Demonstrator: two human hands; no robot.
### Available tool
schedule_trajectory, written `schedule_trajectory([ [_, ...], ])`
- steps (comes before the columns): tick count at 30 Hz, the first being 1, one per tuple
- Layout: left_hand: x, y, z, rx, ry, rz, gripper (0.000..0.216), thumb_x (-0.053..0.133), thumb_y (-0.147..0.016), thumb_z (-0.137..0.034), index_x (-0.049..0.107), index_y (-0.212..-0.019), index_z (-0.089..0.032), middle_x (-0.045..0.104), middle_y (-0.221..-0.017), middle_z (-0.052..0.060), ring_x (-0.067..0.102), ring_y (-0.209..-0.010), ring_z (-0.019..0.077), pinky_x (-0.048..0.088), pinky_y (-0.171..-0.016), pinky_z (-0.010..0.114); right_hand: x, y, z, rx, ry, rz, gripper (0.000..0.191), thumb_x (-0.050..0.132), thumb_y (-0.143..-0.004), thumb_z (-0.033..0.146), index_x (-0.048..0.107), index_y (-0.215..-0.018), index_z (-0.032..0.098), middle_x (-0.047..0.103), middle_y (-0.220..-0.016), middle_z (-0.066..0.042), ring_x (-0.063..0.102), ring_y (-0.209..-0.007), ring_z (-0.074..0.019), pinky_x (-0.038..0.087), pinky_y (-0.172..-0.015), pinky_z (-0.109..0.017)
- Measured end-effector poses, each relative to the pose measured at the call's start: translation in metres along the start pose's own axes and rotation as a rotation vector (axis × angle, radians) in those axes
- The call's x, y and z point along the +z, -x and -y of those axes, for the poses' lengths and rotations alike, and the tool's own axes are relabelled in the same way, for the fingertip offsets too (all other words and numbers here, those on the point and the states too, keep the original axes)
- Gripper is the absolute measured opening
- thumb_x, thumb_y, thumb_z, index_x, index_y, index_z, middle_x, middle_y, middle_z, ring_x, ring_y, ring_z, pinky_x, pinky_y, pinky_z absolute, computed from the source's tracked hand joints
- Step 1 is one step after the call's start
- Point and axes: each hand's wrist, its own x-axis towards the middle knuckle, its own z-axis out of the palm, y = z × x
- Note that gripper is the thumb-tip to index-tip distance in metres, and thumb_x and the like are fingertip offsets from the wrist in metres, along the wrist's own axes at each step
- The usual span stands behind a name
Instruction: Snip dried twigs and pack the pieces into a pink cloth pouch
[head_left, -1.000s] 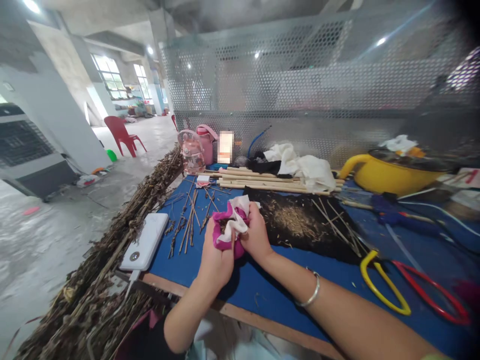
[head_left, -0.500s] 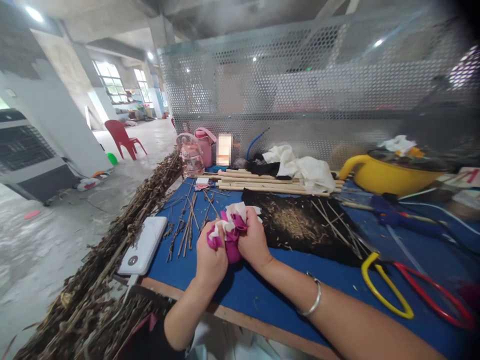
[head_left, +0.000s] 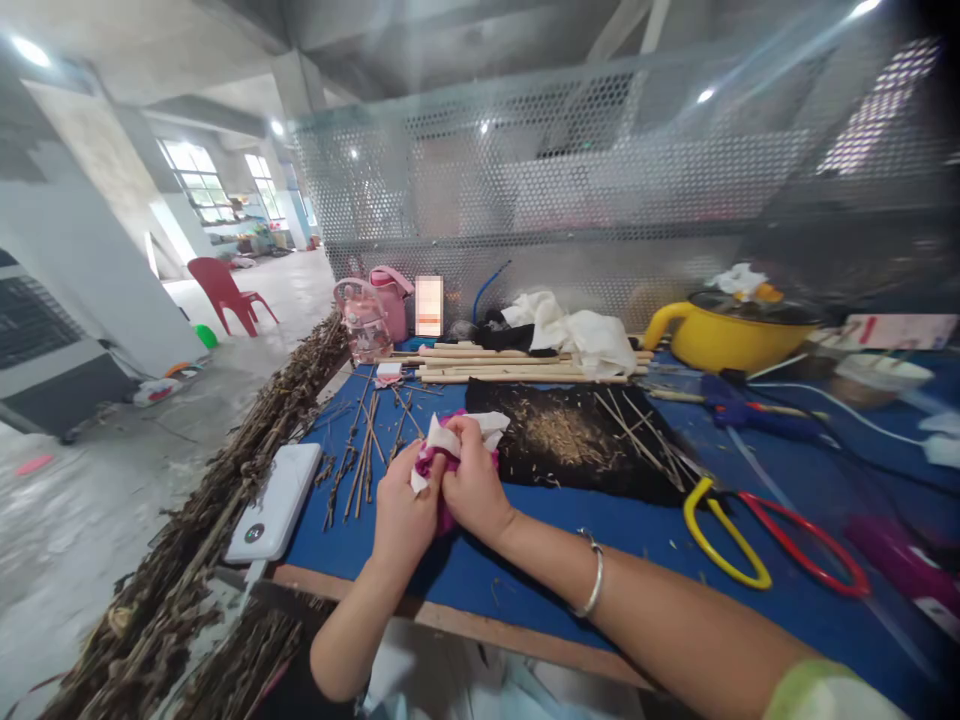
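Both my hands are closed together around a crumpled pink and white cloth [head_left: 450, 443] above the blue table [head_left: 570, 540]. My left hand [head_left: 401, 515] grips its left side, fingers curled. My right hand [head_left: 472, 485] pinches the top of the cloth, and a silver bangle [head_left: 591, 588] sits on that wrist. Thin dry twigs [head_left: 367, 450] lie just left of my hands. A black mat [head_left: 577, 440] strewn with plant bits lies right behind them.
A white power bank [head_left: 274, 500] rests at the table's left edge beside a long heap of dried stalks [head_left: 247, 460]. Yellow and red shears [head_left: 750, 530] lie to the right. Bamboo sticks [head_left: 517, 365], pink bottles [head_left: 367, 310], white rags [head_left: 585, 335] and a yellow pot [head_left: 720, 335] line the back by the perforated screen.
My hands have drawn closer together and bunched the cloth tighter; less of the pink shows. The view has shifted slightly to the right.
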Motion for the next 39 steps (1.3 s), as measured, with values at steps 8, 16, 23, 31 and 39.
schedule_trajectory([
  [8, -0.007, 0.013, 0.0, -0.036, 0.073, -0.111, 0.03, 0.044, -0.084, -0.039, 0.058, -0.072, -0.016, 0.058, -0.06, 0.0, 0.051, -0.055, 0.012, 0.04, -0.054, 0.021, -0.073, 0.014, 0.024, 0.117, -0.03, -0.095, 0.039, 0.061, -0.067, 0.025, 0.043, -0.102, 0.022, 0.053, -0.1, -0.004, 0.052, -0.092, -0.017, 0.043, -0.083, -0.033],
  [16, -0.001, 0.042, -0.003, 0.223, 0.054, -0.002, 0.029, 0.046, -0.083, -0.03, 0.061, -0.104, -0.017, 0.067, -0.098, 0.008, 0.061, -0.09, 0.0214, 0.044, -0.088, 0.035, -0.113, 0.039, 0.014, 0.859, -0.565, 0.133, 0.033, 0.064, -0.068, 0.033, 0.058, -0.099, 0.021, 0.066, -0.094, -0.004, 0.061, -0.087, -0.0184, 0.048, -0.068, -0.029],
  [23, -0.003, 0.046, 0.003, 0.077, 0.096, -0.032, 0.034, 0.048, -0.082, -0.038, 0.063, -0.102, -0.014, 0.067, -0.095, 0.01, 0.062, -0.088, 0.0234, 0.046, -0.086, 0.036, -0.117, 0.03, -0.003, 0.945, -0.689, 0.008, 0.021, 0.056, -0.074, 0.03, 0.059, -0.093, 0.02, 0.069, -0.084, -0.004, 0.064, -0.071, -0.0166, 0.051, -0.064, -0.032],
  [31, 0.0, 0.047, -0.006, -0.014, 0.2, -0.076, 0.035, 0.045, -0.083, -0.042, 0.064, -0.093, -0.015, 0.067, -0.085, 0.008, 0.061, -0.086, 0.0215, 0.046, -0.083, 0.03, -0.113, 0.031, 0.004, 1.049, -0.894, 0.296, 0.026, 0.06, -0.071, 0.035, 0.064, -0.089, 0.016, 0.07, -0.083, -0.007, 0.065, -0.073, -0.0185, 0.051, -0.072, -0.036],
  [39, -0.005, 0.041, 0.006, 0.133, -0.02, 0.028, 0.025, 0.047, -0.082, -0.032, 0.064, -0.093, -0.016, 0.068, -0.084, 0.007, 0.063, -0.083, 0.0215, 0.047, -0.085, 0.036, -0.111, 0.022, -0.004, 0.804, -0.763, 0.107, 0.018, 0.06, -0.066, 0.021, 0.066, -0.083, 0.017, 0.07, -0.086, -0.005, 0.065, -0.083, -0.0212, 0.049, -0.079, -0.034],
])
